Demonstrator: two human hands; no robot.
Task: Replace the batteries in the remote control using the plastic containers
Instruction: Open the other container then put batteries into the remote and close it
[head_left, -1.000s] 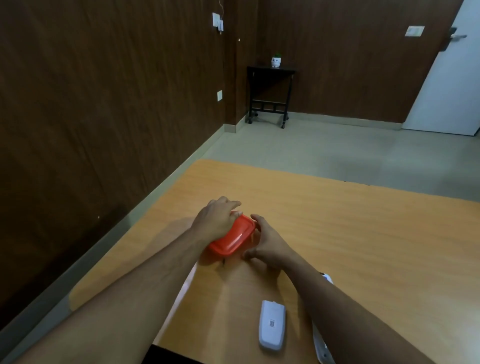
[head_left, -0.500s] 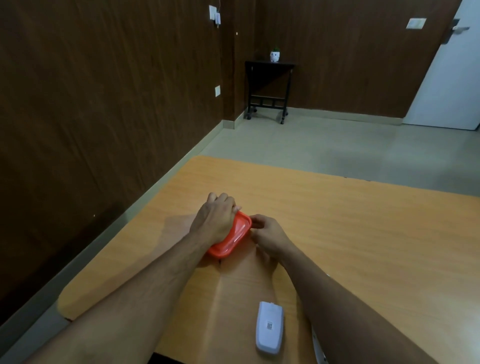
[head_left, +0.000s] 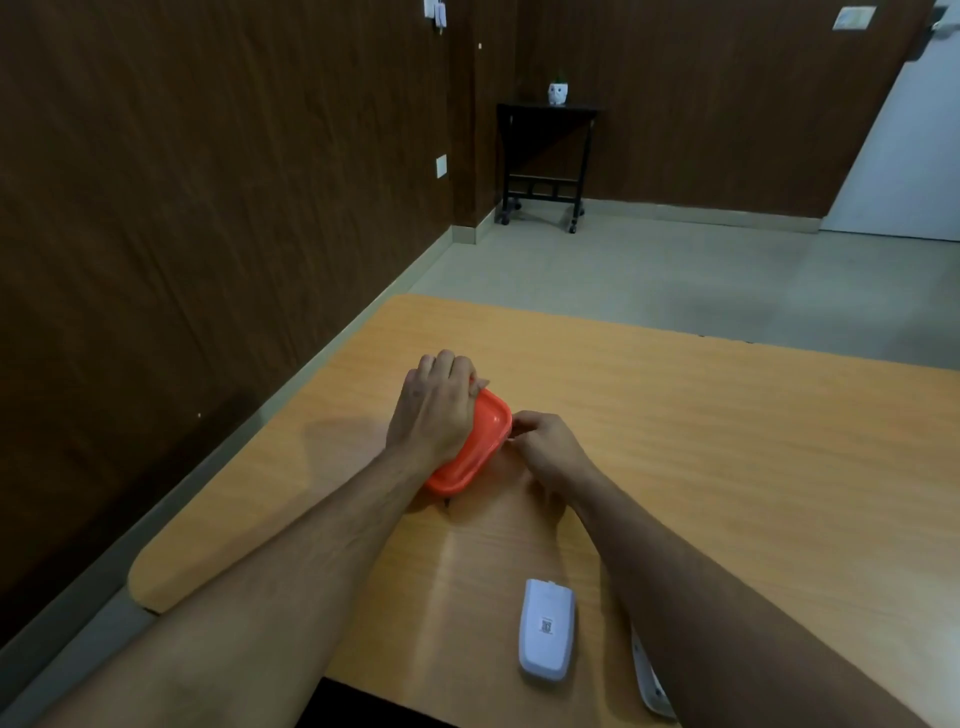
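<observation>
left hand (head_left: 434, 410) clamps the orange container (head_left: 475, 447) near the table (head_left: 727, 441)'s 10 o'clock edge; open tabletop lies toward 3 o'clock. right hand (head_left: 545, 449) pinches its rim. its contents are hidden.

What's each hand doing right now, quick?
Left hand: closed over the orange container, pressing it on the table.
Right hand: fingers pinched at the container's right edge.

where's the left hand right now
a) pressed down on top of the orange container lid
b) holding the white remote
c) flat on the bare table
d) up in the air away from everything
a: the left hand lies over the orange container lid, while the right hand picks at the lid's near edge; the white remote lies untouched nearer the person.
</observation>
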